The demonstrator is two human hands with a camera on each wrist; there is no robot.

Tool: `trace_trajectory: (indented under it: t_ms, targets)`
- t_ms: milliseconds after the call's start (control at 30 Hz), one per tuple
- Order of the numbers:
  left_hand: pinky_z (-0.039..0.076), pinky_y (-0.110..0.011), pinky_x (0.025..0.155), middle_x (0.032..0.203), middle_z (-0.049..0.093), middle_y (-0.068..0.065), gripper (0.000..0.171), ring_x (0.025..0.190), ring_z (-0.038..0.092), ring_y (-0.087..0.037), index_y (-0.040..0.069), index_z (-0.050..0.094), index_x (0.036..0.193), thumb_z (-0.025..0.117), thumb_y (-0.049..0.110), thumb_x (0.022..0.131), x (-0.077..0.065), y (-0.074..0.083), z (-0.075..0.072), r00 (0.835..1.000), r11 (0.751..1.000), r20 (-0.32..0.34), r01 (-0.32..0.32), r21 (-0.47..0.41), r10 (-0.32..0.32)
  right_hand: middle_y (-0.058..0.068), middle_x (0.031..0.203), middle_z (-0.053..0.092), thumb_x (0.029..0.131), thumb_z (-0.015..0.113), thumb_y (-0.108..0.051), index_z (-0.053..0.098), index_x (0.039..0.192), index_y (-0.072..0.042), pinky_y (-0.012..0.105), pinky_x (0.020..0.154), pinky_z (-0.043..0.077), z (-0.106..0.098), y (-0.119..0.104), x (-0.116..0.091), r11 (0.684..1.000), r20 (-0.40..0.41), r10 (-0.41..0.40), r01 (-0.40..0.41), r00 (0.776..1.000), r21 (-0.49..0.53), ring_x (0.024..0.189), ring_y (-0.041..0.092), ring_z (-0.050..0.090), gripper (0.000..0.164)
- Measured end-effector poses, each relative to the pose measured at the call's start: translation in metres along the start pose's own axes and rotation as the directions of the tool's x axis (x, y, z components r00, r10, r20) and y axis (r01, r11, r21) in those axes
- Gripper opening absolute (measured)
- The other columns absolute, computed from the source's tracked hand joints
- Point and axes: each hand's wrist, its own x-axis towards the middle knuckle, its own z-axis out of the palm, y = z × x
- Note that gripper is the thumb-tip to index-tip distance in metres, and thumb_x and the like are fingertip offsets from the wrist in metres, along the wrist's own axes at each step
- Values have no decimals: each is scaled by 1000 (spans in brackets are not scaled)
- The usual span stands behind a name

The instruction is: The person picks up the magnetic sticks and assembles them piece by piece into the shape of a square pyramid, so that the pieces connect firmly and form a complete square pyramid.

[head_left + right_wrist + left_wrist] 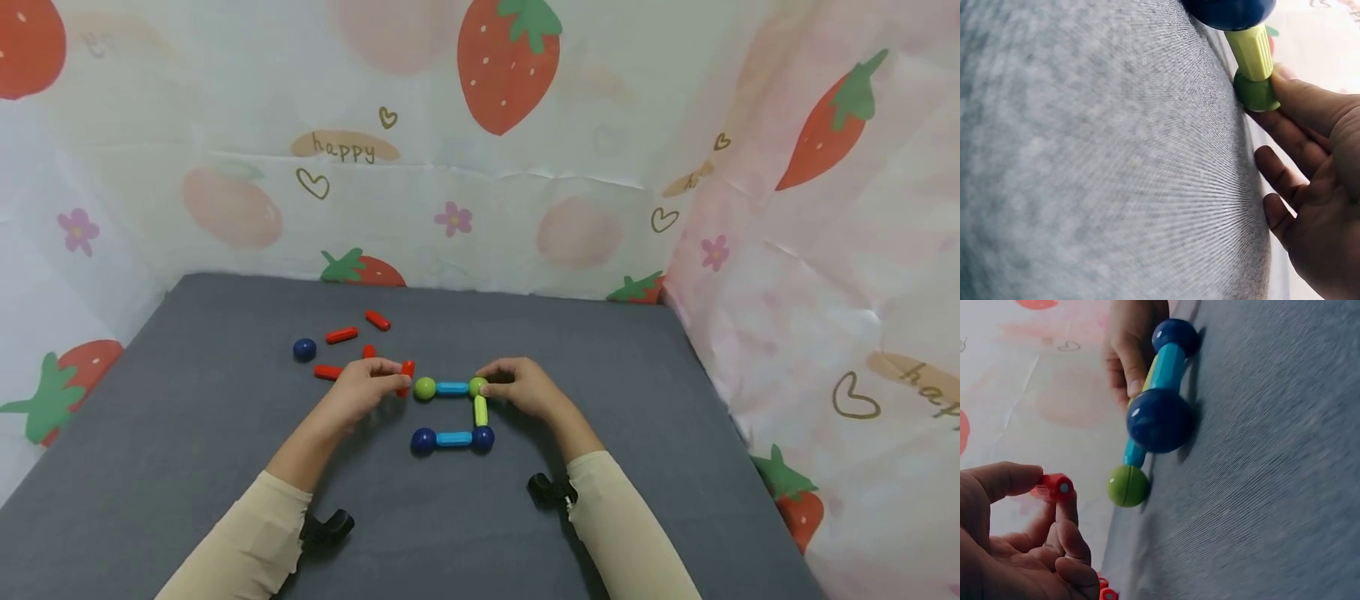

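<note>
A stubby rod [1059,487] is pinched in the left grip [367,390]. A green ball [476,386] is held in the right grip [527,388].

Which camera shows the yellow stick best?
The right wrist view: the yellow stick appears large, its grooves plain. The head view shows it small; the left wrist view, only a sliver behind a blue stick.

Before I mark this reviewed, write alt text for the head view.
The left hand pinches a red rod beside a three-sided ball-and-rod frame; the right hand holds the frame's right green ball. Loose red rods and a blue ball lie left, on grey cloth.
</note>
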Motion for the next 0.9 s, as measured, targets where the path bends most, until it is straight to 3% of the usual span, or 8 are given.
trace_trajectory:
  t_ms: [267,567,900]
  targets:
    - [43,-40,90,123,64,-12,40,107,55,-29,5,68,125,72,33,97,0,-4,6,999,999,-6,44,-13,-44,-5,115,72,95,75,-28,76,120,-25,39,92,54,-2,0,1,999,-6,-35,35,999,-23,106,14,65,25]
    - [44,-33,71,98,67,-8,36,86,56,-22,4,75,116,76,32,93,3,-16,15,1000,999,-9,25,28,-25,-6,112,72,94,76,-28,76,117,-26,39,93,53,-2,0,2,999,-1,-23,23,1000,-22,105,13,65,23]
    - [46,-31,68,99,71,-7,28,84,57,-21,5,78,105,79,29,91,-1,-21,25,999,995,-41,10,98,-6,-6,113,72,95,76,-28,76,117,-25,39,93,53,0,3,0,1000,0,-30,30,1000,-11,105,13,65,23]
